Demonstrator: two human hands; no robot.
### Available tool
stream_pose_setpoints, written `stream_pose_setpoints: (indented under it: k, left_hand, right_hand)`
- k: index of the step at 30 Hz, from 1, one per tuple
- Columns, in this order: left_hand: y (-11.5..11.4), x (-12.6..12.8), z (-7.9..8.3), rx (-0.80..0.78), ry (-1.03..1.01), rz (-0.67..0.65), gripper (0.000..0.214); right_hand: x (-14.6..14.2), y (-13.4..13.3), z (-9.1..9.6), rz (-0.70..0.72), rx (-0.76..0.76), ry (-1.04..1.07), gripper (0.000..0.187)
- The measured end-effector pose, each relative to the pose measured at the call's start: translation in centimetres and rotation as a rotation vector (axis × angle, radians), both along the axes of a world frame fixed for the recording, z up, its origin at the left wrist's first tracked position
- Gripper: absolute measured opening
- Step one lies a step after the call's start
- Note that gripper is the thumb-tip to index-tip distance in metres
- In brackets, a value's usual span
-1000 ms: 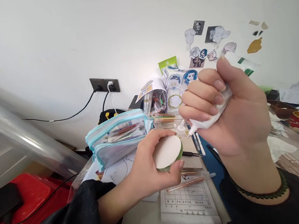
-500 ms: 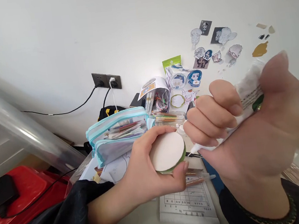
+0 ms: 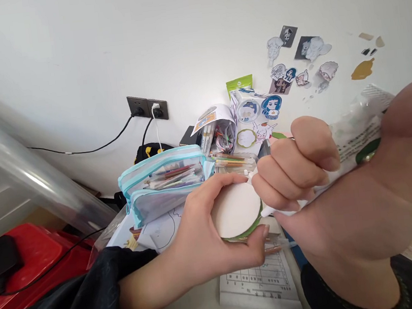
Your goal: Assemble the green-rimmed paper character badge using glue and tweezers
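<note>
My left hand [image 3: 204, 239] grips a round white disc [image 3: 236, 210] by its edge, fingers behind and thumb below. A green layer shows along the disc's lower right rim. My right hand [image 3: 344, 188] is wrapped around a white squeeze tube [image 3: 359, 127] with small print and a green mark. The tube's thin nozzle [image 3: 267, 211] pokes out below the curled fingers and meets, or nearly meets, the disc's green rim; contact is hard to tell. Most of the tube is hidden by my fingers and palm.
Behind my left hand stands a clear, blue-edged pencil case [image 3: 164, 179]. A sticker-covered box [image 3: 248, 115] is against the wall. Below my hands lies a printed sheet [image 3: 258, 287]. On the left are a red stool [image 3: 34, 248] and a clear roll [image 3: 24, 165]; cords run from wall sockets [image 3: 147, 107].
My right hand has turned slightly, and the tube's nozzle has come up to the disc's rim. The disc and my left hand have shifted a little to the right.
</note>
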State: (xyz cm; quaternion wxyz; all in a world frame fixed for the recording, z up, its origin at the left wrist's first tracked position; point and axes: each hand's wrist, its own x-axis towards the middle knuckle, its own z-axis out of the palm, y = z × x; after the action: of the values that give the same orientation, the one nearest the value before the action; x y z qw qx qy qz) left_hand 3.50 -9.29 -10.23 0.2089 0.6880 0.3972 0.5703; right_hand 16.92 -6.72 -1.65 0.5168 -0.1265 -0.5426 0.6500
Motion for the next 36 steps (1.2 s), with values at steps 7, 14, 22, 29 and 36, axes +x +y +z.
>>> stream_pose_setpoints:
  k: [7, 14, 22, 29, 36]
  left_hand:
    - [-0.1, 0.2, 0.1, 0.005, 0.017, 0.018, 0.050]
    - [-0.2, 0.3, 0.6, -0.069, -0.006, 0.004, 0.048]
    - [-0.2, 0.2, 1.1, -0.158, -0.026, -0.010, 0.035]
    - [-0.3, 0.4, 1.2, -0.220, -0.027, 0.008, 0.033]
    - [-0.1, 0.1, 0.9, -0.262, -0.008, 0.018, 0.039]
  right_hand:
    - [-0.3, -0.1, 0.1, -0.046, -0.058, -0.032, 0.079]
    - [-0.3, -0.2, 0.0, -0.045, -0.010, -0.063, 0.078]
    - [-0.5, -0.2, -0.4, 0.006, -0.040, -0.034, 0.074]
    - [-1.0, -0.6, 0.0, -0.030, -0.132, -0.029, 0.073]
    - [-0.9, -0.6, 0.1, -0.018, -0.145, -0.071, 0.072]
